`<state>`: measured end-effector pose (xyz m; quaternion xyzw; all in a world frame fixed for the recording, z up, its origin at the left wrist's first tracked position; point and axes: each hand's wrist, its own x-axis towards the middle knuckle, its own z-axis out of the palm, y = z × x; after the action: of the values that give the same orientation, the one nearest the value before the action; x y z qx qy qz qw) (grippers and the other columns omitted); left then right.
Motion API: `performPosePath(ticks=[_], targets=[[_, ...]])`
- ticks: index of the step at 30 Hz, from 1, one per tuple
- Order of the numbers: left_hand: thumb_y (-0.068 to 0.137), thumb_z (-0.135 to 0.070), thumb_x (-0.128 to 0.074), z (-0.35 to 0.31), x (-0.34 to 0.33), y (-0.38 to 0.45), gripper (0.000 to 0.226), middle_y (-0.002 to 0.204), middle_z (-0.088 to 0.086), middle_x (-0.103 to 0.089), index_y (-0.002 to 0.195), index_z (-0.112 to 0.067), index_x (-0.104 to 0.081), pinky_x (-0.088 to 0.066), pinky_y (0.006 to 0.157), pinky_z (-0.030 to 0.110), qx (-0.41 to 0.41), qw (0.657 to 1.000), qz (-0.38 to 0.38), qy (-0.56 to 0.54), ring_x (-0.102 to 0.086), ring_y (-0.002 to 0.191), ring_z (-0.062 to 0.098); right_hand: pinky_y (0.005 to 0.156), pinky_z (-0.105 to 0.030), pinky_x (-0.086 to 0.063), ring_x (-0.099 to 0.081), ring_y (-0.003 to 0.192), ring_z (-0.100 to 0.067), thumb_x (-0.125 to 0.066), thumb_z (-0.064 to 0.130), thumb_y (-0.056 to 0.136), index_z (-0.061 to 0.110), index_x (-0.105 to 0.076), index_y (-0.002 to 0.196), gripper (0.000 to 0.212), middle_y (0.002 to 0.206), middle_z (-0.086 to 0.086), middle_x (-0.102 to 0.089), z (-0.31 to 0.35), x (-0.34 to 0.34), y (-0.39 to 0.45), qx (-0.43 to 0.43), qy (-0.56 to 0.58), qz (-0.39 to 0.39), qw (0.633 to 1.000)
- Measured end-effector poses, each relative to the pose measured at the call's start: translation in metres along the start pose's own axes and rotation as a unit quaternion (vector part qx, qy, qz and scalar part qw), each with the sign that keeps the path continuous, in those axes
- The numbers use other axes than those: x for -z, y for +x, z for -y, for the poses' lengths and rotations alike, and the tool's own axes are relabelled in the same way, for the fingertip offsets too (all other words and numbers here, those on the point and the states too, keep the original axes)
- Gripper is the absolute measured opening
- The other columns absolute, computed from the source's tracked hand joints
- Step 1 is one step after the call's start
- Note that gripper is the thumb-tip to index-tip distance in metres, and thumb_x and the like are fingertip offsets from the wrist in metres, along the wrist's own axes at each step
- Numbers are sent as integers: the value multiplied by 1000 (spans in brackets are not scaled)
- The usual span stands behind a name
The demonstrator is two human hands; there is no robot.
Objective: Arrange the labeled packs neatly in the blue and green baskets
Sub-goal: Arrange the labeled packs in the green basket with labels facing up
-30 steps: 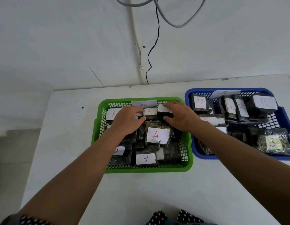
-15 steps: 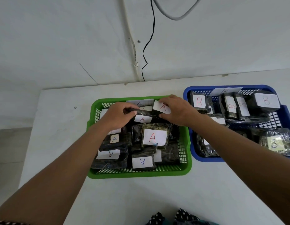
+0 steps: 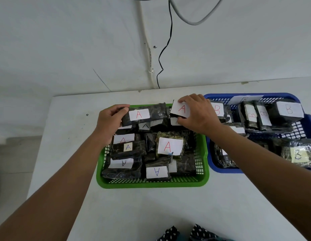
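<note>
1. At the far edge of the green basket (image 3: 152, 184), two dark packs are held up: the left hand (image 3: 110, 121) grips the end of a long A-labelled pack (image 3: 146, 114), and the right hand (image 3: 196, 114) pinches a smaller A pack (image 3: 180, 109) by its top and bottom edges.
2. This looks like the tidying step for the A packs; next, each probably needs setting down squarely in the back row, label upward.
3. The packs are soft, crinkly, glossy film blocks with white paper labels; several below lie skewed or upside down.
4. The blue basket (image 3: 220, 168), just beside, holds B packs; both baskets are rigid plastic mesh on a white table (image 3: 151, 214).
</note>
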<state>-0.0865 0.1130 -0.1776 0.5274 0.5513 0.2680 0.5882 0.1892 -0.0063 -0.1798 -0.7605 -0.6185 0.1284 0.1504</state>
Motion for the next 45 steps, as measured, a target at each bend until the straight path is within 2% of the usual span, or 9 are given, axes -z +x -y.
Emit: performPosePath(ticks=[13,21,24,28,31,34,39,43,45], targets=[[93,-20,-66,16,10,1,19,93,-3,-75,96,-35,-77,-61,83,43,-5,997,-54,61,-71,92,13,96,-45,-49,-45,128,-26,-71,22,85,23,-53,141,59,140,-1,-47,3,-16,-6,17,-38,121,992],[94,-22,-64,18,21,-7,25,97,-11,-73,88,-43,-76,-60,75,28,-32,982,15,186,-69,93,11,102,-45,-45,-55,121,-26,-67,47,85,21,-55,139,61,131,-4,-60,31,-21,-7,58,27,20,998],[95,-16,-64,17,21,-12,28,100,-5,-74,87,-38,-79,-59,71,22,1,992,46,120,-71,94,13,100,-29,-37,-54,124,-20,-66,51,89,23,-53,141,61,137,0,-60,49,-28,-1,88,80,82,990],[93,-18,-67,17,25,-18,22,91,-16,-75,90,-37,-78,-55,66,13,-30,984,47,166,-70,87,0,107,-37,-39,-48,127,-21,-69,43,89,26,-57,139,54,136,0,-58,61,-35,6,61,97,149,982],[91,-27,-68,16,25,-21,16,97,-20,-72,104,-32,-76,-55,80,18,-122,951,-1,284,-67,87,-6,100,-39,-45,-52,112,-19,-72,37,88,26,-64,124,39,120,2,-56,68,-33,16,16,105,173,979],[93,-32,-65,21,26,-24,32,123,-6,-67,123,-21,-69,-45,102,27,-209,913,-86,338,-59,114,7,83,-25,-50,-60,100,-18,-72,24,90,25,-61,111,24,108,5,-60,73,-34,21,-21,188,200,961],[100,-36,-53,36,28,-19,52,154,2,-42,147,-15,-46,-27,118,34,-160,912,-108,363,-33,144,16,76,-16,-44,-61,95,-15,-70,19,92,26,-65,114,24,106,4,-64,74,-35,17,-45,250,201,946],[101,-30,-52,34,26,-2,50,152,5,-46,147,-11,-45,-27,117,30,-150,923,-96,341,-38,142,18,71,-4,-37,-58,93,-6,-67,23,95,25,-65,122,28,110,7,-62,78,-40,15,-50,245,193,949],[100,-29,-55,27,27,11,46,145,8,-53,142,-9,-52,-31,113,28,-155,922,-90,342,-47,135,20,79,-11,-39,-56,97,-9,-65,24,96,22,-64,127,32,113,5,-62,84,-46,14,-54,240,189,951]])
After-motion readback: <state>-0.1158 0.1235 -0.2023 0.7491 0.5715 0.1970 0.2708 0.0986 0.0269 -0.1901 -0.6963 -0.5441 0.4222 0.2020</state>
